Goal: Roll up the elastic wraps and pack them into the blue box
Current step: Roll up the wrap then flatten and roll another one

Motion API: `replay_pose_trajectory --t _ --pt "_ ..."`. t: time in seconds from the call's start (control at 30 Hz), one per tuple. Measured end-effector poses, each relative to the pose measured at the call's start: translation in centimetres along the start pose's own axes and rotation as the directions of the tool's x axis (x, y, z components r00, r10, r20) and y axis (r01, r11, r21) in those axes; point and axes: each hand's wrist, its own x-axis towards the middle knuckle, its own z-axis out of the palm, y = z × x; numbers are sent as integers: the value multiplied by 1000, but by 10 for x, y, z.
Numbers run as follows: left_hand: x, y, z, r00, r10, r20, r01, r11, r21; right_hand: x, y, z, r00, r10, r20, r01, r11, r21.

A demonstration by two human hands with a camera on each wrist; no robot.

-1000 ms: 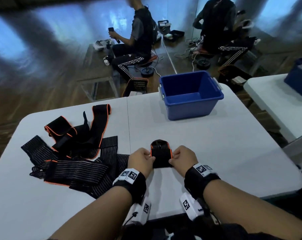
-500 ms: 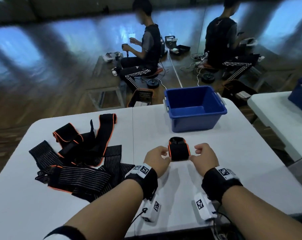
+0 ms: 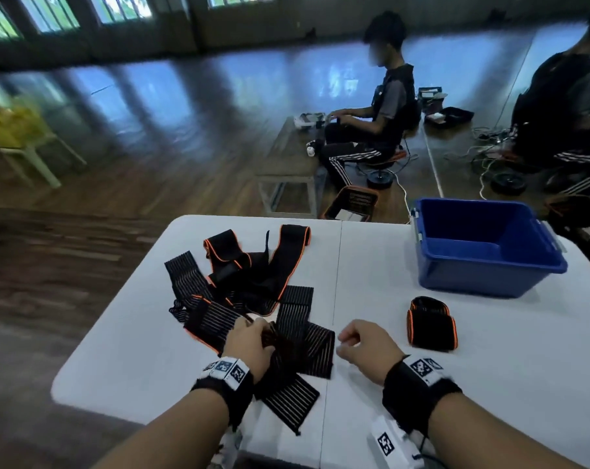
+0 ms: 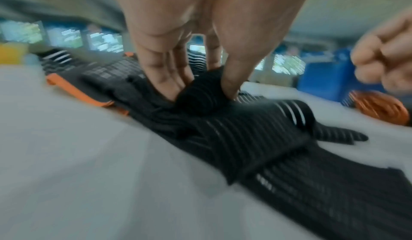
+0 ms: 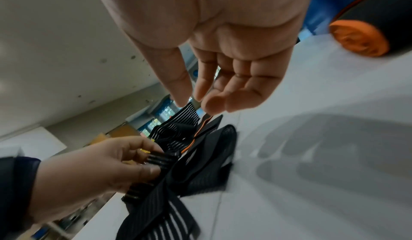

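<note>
One wrap rolled, none boxed, the pile left to do.
Head view: rolled wrap (image 3: 431, 324) lies near the empty blue box (image 3: 482, 248); loose wraps (image 3: 253, 292) heaped left. Left wrist view: left hand (image 4: 200, 37) pinches a bunched wrap. Right wrist view: right hand (image 5: 214, 50) hangs loosely curled, holding nothing.

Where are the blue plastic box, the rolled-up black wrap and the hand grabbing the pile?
Blue plastic box (image 3: 469, 277): head view, front wall.
Rolled-up black wrap with orange edges (image 3: 431, 328): head view, top side.
Left hand (image 3: 249, 343): head view, back.
</note>
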Motion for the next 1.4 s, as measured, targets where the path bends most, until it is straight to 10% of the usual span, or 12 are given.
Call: replay_pose_trajectory --t 0.17,0.57,1.17,1.4 --pt "3 -37 -13 993 -41 -109 -7 911 -412 10 -36 24 996 -64 56 68 995 -69" --pt "4 -79 -111 957 204 -208 -291 645 -707 40 -158 95 939 -342 32 340 939 58" --pt "63 -166 -194 902 42 -430 -374 575 -727 39 -138 157 959 -79 270 88 996 -20" --pt "67 -191 -185 956 88 -280 -281 552 -785 29 -127 150 987 3 160 -17 996 89"
